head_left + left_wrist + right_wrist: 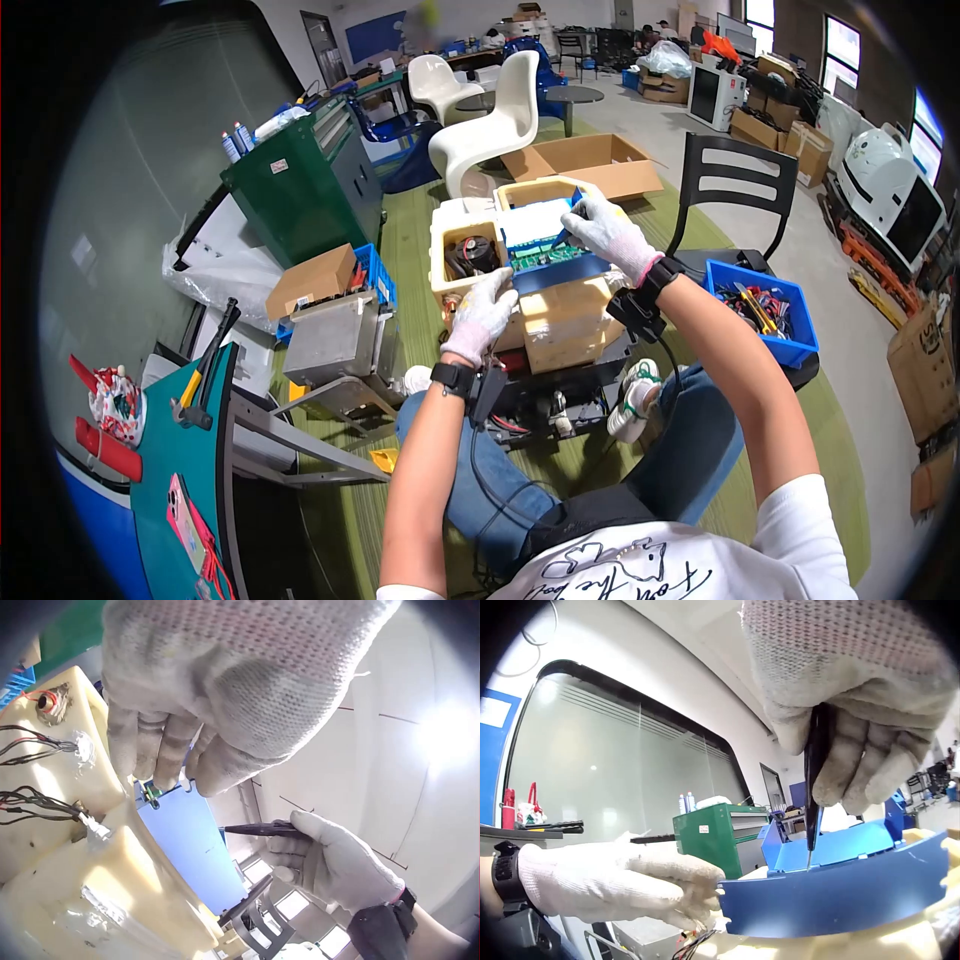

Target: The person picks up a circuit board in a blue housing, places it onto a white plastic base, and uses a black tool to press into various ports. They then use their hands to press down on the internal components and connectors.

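Blue panel [832, 901] between left hand [622, 881], right hand [859, 697] (above)

Circuit board [545, 258] in housing [565, 325], cabinet [290, 190] behind at left, tool bin [787, 346] on chair [740, 144] at right

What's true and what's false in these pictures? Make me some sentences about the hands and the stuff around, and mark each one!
1. The left hand and the right hand both wear gloves. True.
2. The left hand holds the hammer. False: the hammer lies on the teal table.
3. The right hand holds a black tool. True.
4. The panel near the hands is yellow. False: the panel is blue.
5. The big cabinet is red. False: the cabinet is green.
6. A blue bin with tools is at the person's right. True.
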